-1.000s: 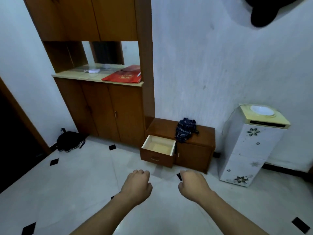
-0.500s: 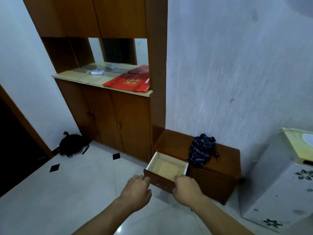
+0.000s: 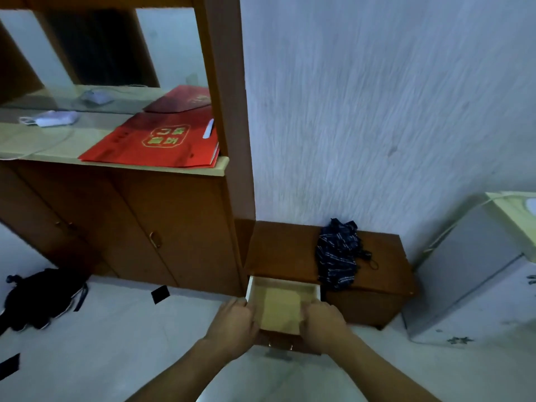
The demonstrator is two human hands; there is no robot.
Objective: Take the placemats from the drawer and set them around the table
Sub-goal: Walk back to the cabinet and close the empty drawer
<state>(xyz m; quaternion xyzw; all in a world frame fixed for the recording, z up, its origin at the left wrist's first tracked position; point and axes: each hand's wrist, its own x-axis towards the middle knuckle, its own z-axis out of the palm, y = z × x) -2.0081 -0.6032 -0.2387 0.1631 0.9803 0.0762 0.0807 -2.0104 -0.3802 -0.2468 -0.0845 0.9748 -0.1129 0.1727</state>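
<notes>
Hands reached into the open drawer (image 3: 282, 285) of the low cabinet (image 3: 377, 297): left hand (image 3: 233, 320) and right hand (image 3: 324, 322) each curled onto opposite side edges of the tan placemats (image 3: 280, 310) lying inside. Head view only; a dark cloth (image 3: 338, 255) sat on the cabinet's top.

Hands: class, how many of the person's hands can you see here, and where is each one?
2. The left hand is at the open drawer's left front corner; the right hand is at its right front, touching the tan placemats inside.

Both hands, left hand (image 3: 233, 322) and right hand (image 3: 324, 323), reach into the open drawer (image 3: 282, 288).
</notes>
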